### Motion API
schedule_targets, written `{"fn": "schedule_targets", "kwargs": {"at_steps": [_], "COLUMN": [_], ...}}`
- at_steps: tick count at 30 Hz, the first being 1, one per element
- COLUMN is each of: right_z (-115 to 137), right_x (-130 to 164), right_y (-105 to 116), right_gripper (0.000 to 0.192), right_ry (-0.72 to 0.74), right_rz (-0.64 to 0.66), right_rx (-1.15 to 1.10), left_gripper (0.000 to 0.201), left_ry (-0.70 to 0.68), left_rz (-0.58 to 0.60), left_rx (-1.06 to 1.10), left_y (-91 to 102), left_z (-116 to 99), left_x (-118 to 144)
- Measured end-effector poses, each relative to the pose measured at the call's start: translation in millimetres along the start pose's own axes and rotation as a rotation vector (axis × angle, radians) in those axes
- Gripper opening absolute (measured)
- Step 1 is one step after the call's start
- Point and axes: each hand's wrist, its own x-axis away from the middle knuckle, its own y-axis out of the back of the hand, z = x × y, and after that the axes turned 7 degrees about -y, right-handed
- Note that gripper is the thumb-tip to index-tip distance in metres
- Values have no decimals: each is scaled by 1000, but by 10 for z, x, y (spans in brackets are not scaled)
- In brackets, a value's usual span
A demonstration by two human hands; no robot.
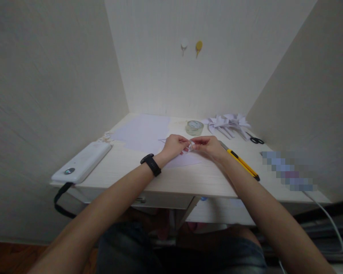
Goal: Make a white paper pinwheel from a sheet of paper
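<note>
Both of my hands meet over the middle of the desk, pinching a small folded piece of white paper [191, 145] between them. My left hand [175, 145], with a black watch on its wrist, grips the paper from the left with its fingers closed. From the other side my right hand [207, 146] holds it between thumb and fingers. The fingers partly hide the paper's shape. Under the hands lies a white paper sheet [185, 160]. A roll of clear tape [194, 128] is just beyond them, and a yellow utility knife [242, 163] lies beside my right forearm.
White paper sheets [148, 131] cover the desk's back left. Several folded paper pinwheel-like shapes [227, 125] are piled at the back right, near black scissors [257, 140]. A white device [82, 163] with a black strap lies left. A cable [327, 213] hangs at right; walls enclose the desk.
</note>
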Motion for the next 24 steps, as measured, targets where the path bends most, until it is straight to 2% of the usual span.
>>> {"fn": "schedule_targets", "kwargs": {"at_steps": [7, 14, 24], "right_z": [22, 38, 65], "right_x": [7, 7, 34], "right_y": [-14, -7, -26], "right_gripper": [50, 44, 45], "right_ry": [-43, -62, -92], "right_rz": [-32, -21, -36], "right_rx": [-73, -50, -155], "left_gripper": [11, 11, 12], "left_ry": [-104, -154, -128], "left_rz": [14, 6, 46], "left_rx": [-69, -151, -105], "left_y": [16, 6, -3], "left_z": [67, 155, 17], "left_x": [-22, -57, 16]}}
